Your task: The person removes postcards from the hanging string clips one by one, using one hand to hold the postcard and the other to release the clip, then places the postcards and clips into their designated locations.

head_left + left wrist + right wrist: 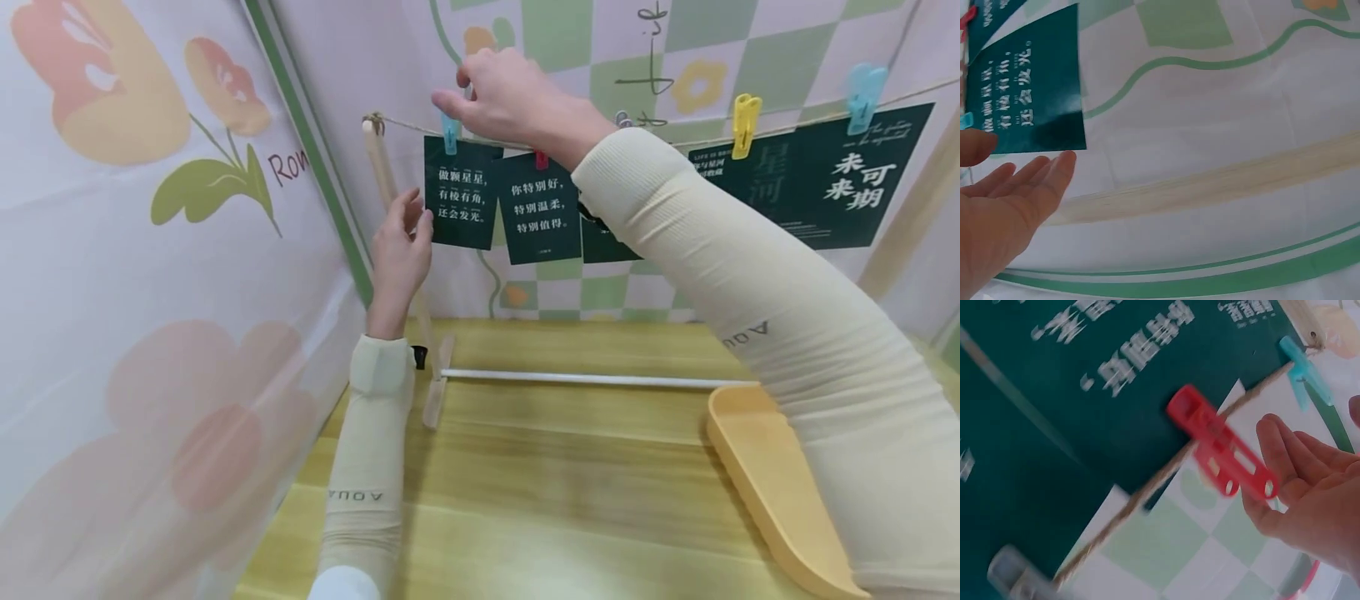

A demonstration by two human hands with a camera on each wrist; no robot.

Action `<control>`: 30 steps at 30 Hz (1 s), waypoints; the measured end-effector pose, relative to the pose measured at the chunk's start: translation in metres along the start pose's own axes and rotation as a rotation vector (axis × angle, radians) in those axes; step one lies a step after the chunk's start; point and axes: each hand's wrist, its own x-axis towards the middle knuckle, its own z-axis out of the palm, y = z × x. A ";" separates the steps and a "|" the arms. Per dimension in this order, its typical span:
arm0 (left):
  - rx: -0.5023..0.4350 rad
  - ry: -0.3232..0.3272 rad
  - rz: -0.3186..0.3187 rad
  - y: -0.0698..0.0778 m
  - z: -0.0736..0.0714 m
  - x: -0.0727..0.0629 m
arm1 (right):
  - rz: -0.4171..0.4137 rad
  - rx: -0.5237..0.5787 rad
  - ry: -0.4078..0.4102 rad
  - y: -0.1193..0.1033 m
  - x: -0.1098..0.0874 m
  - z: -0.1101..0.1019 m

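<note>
Dark green cards hang from a twine line. A light-blue clip (450, 137) holds the leftmost card (459, 225) at its top. My left hand (401, 250) is beside that card's left edge, fingers loosely bent and holding nothing; in the left wrist view its fingertips (1067, 164) are right at the card's edge. Above the twine, my right hand (517, 100) hovers with nothing in its fingers. The right wrist view has it close to the red clip (1213, 440) on the second card (1129, 381), with the blue clip (1305, 372) just beyond.
A wooden post (378, 162) holds the twine's left end, joined at its foot to a white rod (585, 379). Farther right, a yellow clip (746, 125) and another blue clip (864, 100) hold more cards. An orange tray (765, 492) lies on the wooden table (570, 500).
</note>
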 end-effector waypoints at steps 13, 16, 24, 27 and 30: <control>0.046 0.068 0.059 -0.012 -0.007 0.006 | 0.028 -0.031 -0.047 -0.025 0.017 0.013; 0.042 0.075 0.069 -0.013 -0.008 0.005 | 0.020 -0.036 -0.029 -0.026 0.018 0.015; 0.017 0.051 0.096 -0.014 -0.009 0.004 | 0.000 0.007 -0.054 -0.025 0.015 0.010; 0.008 0.031 0.098 -0.014 -0.009 0.005 | -0.002 0.014 -0.053 -0.024 0.013 0.010; -0.013 0.014 0.080 -0.013 -0.011 0.004 | -0.028 -0.006 -0.017 -0.024 0.012 0.010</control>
